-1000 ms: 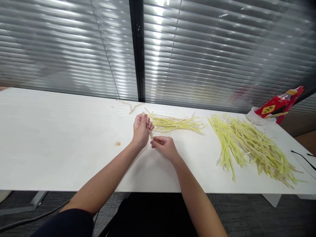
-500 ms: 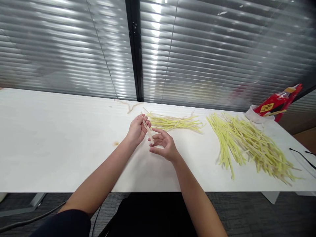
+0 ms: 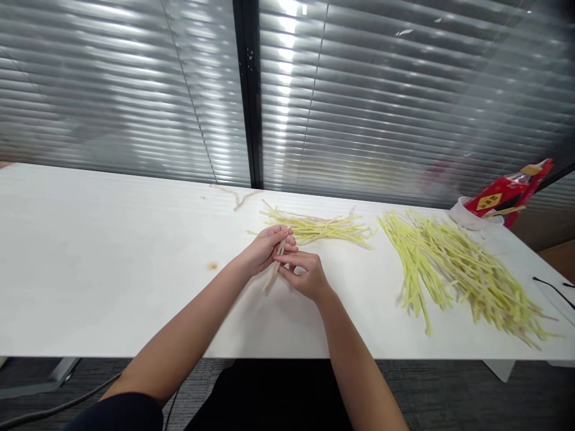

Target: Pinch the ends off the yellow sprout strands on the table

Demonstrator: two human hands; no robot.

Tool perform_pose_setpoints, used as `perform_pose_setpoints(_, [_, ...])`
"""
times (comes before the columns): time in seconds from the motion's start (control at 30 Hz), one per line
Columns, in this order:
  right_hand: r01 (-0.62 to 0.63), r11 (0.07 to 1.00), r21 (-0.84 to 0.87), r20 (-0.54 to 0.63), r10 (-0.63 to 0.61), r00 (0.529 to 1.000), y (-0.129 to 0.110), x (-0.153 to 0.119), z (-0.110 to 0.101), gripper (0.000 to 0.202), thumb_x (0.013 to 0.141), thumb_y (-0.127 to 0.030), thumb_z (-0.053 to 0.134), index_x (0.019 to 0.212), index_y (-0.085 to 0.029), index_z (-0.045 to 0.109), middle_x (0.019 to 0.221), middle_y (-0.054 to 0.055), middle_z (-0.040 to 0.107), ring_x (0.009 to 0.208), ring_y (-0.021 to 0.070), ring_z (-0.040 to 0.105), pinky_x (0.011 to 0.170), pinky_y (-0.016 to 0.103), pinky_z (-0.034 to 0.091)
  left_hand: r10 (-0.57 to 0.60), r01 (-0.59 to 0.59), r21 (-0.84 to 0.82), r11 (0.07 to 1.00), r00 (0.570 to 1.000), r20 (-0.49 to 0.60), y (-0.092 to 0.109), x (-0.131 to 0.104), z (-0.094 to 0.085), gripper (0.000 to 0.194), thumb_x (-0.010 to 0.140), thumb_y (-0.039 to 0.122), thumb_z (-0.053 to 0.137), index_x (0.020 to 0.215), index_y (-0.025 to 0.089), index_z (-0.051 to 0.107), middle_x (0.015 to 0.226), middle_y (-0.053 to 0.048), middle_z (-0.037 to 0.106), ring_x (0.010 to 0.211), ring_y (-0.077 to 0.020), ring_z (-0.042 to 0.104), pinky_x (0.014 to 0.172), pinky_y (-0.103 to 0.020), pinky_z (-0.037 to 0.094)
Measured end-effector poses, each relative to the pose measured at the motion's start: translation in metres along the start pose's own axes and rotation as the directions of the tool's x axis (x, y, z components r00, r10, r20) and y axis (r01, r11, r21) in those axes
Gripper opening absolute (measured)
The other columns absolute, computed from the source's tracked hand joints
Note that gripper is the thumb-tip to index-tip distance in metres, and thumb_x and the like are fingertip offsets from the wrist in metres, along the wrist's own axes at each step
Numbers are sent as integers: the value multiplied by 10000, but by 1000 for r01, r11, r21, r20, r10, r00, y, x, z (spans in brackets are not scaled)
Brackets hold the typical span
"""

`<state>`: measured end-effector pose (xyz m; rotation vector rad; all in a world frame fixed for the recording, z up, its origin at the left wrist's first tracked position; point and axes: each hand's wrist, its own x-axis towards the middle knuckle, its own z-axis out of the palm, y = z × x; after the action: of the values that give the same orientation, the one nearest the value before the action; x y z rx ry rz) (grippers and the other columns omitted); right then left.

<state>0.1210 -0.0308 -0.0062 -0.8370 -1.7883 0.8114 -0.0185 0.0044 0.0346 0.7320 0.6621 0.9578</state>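
Above the white table [image 3: 112,269], left hand [image 3: 268,248] and right hand [image 3: 308,275] both pinch pale strips [image 3: 270,280] between fingertips.

table [image 3: 135,269]: strand bundle [image 3: 330,228] centre rear | strand pile [image 3: 480,272] right | container [image 3: 467,219] behind pile

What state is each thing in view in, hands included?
Pale strip, held, lower end loose
Left hand, curled around the strip
Right hand, seemingly touching the strip
Middle yellow bundle, loose, lying flat
Right yellow pile, loose, spread out
Red packet, tilted, in or behind white bowl
Blinds, lowered
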Motion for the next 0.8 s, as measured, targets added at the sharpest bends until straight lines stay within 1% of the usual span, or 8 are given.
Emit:
perform_pose_setpoints(0.07, [15,995,-100,25,-13,1000,4,-1,-1,213,769,-251,614,946,-276,729,835,31,714,564,137,552,608,300,491,-11,12,98,995,1000,-16,1,-2,2,180,778,278,660,754,112,595,665,-59,621,579,-122,620,482,-185,481])
perform_pose_setpoints(0.17, [31,979,-200,60,-19,998,8,-2,-1,192,786,-272,600,929,-272,729,833,33,719,554,142,548,623,309,486,-16,22,157,987,999,-39,1,-2,2,208,781,299,658,730,104,606,692,-80,648,602,-123,637,496,-174,482])
perform_pose_setpoints(0.3, [22,981,-193,60,-10,998,6,-1,-1,159,786,-276,597,873,-252,727,809,30,717,561,142,556,644,319,490,-1,9,136,991,998,-58,-2,0,0,176,775,276,668,763,115,598,791,-96,677,691,-149,669,545,-199,519])
perform_pose_setpoints(0.4, [-39,996,-82,-3,39,999,2,1,-2,122,759,-298,638,826,-247,726,815,33,714,612,155,587,649,322,501,34,-26,105,994,997,-73,-5,2,0,190,764,281,681,804,125,580,822,-104,687,692,-155,672,567,-228,537])
perform_pose_setpoints(0.47, [-90,996,12,-72,90,993,-1,3,-1,113,736,-323,670,784,-237,725,806,39,711,678,173,614,659,319,507,67,-59,79,995,993,-94,-5,3,0,207,754,280,692,834,136,567,835,-100,693,709,-159,676,602,-253,549])
perform_pose_setpoints(0.57, [-226,957,181,-148,254,956,-4,5,1,149,696,-357,709,746,-216,717,758,37,698,670,172,617,627,305,506,124,-119,55,991,987,-102,-5,3,2,212,749,271,696,833,146,548,850,-95,703,749,-161,682,672,-277,552])
perform_pose_setpoints(0.67, [-351,865,359,-138,421,896,-4,9,2,198,651,-378,735,704,-191,697,682,23,678,549,134,576,545,283,497,177,-172,65,983,981,-75,-4,1,5,205,761,276,682,801,146,528,842,-99,708,758,-167,683,677,-272,541])
perform_pose_setpoints(0.8, [-400,782,477,-115,507,854,-4,12,1,248,633,-412,733,661,-175,665,605,5,646,446,104,535,456,253,471,200,-194,97,976,978,-64,-3,-2,8,216,744,268,690,793,151,515,842,-106,711,784,-196,683,602,-250,517])
